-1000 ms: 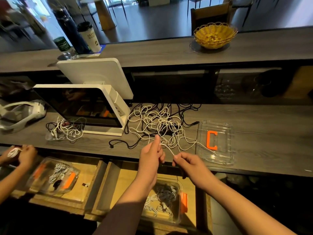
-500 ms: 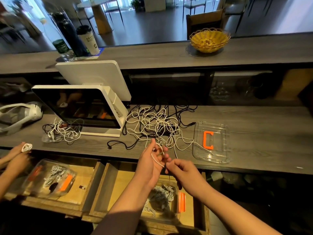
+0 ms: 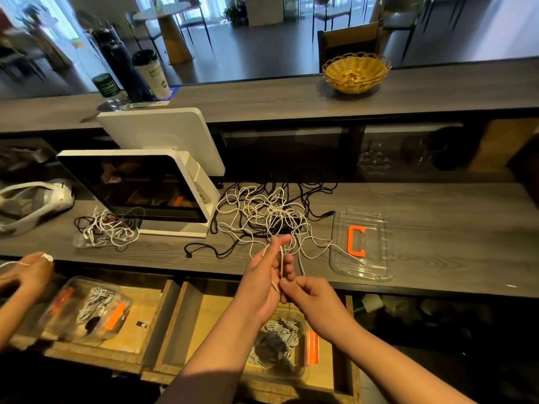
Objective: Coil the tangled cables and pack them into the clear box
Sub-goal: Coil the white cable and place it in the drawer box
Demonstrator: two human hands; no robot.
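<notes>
A tangle of white and black cables (image 3: 268, 214) lies on the grey counter in front of me. My left hand (image 3: 267, 275) is raised over the counter's front edge with a white cable (image 3: 281, 263) looped across its fingers and palm. My right hand (image 3: 309, 298) pinches the same white cable just below the left palm. A clear box (image 3: 304, 371) with an orange latch sits in the open drawer beneath my hands and holds several coiled cables. A clear lid (image 3: 376, 231) with an orange C-shaped clip lies on the counter to the right.
A white point-of-sale terminal (image 3: 163, 182) stands left of the tangle. Another person's hands (image 3: 32, 272) work a white cable at the far left, above a second clear box (image 3: 87, 310) in a drawer. A smaller cable pile (image 3: 108, 228) lies nearby. A yellow basket (image 3: 355, 71) sits on the upper ledge.
My left hand has turned upright and the white cable now runs across its palm. My right hand moved in close under it, still pinching the cable.
</notes>
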